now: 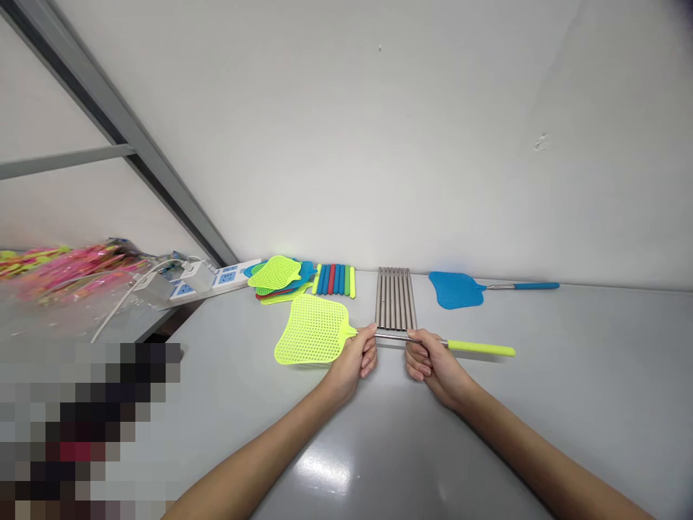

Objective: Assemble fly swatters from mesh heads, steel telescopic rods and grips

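Both my hands are closed on a yellow-green fly swatter [314,331], held level above the table with its perforated head to the left. My left hand [354,361] grips the metal rod close to the head. Farther right along the rod is my right hand [433,363], just short of the yellow-green handle [481,349]. Behind the rod, several metal tubes [393,300] lie side by side. A row of coloured handle grips [334,280] lies left of them, beside a pile of swatter heads [277,273] in yellow-green, blue and red.
A blue fly swatter [459,290] lies at the back right of the grey table [568,404]. At the left are a power strip [230,276] with chargers and a white cable, and plastic bags [81,274] of colourful items. A wall [411,130] rises behind the table.
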Available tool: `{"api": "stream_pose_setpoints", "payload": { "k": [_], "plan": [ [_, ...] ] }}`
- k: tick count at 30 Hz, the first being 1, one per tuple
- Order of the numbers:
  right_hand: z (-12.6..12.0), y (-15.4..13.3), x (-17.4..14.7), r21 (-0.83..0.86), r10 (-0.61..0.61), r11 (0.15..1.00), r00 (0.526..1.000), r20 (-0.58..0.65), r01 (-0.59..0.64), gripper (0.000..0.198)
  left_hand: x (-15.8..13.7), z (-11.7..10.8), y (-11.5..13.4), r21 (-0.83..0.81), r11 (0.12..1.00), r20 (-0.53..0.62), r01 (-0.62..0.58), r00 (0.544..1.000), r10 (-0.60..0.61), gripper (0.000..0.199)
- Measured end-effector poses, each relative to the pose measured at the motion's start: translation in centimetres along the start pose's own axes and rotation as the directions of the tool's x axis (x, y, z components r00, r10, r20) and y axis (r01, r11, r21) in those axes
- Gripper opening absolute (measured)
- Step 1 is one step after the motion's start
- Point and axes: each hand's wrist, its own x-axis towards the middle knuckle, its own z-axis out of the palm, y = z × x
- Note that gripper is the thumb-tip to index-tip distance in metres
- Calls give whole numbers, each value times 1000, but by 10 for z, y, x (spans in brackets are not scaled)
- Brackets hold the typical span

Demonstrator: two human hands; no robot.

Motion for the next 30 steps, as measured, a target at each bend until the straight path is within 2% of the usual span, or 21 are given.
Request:
{"api": "stream_pose_setpoints", "payload": {
  "k": [8, 13, 18, 23, 26, 30],
  "plan": [
    [-4, 4, 0, 17, -15, 1000, 998, 62, 14, 41, -4, 4, -4, -10, 1000, 110, 14, 994, -13, 45],
    [-1, 11, -5, -17, 35, 999, 990, 134, -33, 40, -12, 12, -10, 28, 999, 221, 39, 974, -45, 43],
    [4, 18, -10, -81, 58, 996, 982, 178, -45, 43, -16, 14, -7, 41, 998, 272, 39, 961, -49, 49],
    [3, 21, -8, -132, 57, 991, 981, 183, -33, 46, -14, 11, -3, 95, 992, 335, 83, 936, -110, 56],
    [2, 22, -8, -151, 52, 988, 983, 174, -26, 46, -12, 9, -2, 62, 991, 381, 121, 914, -136, 56],
    [3, 19, -10, -198, 67, 980, 982, 176, -32, 39, -11, 6, 1, 69, 986, 432, 150, 887, -165, 58]
  ]
}}
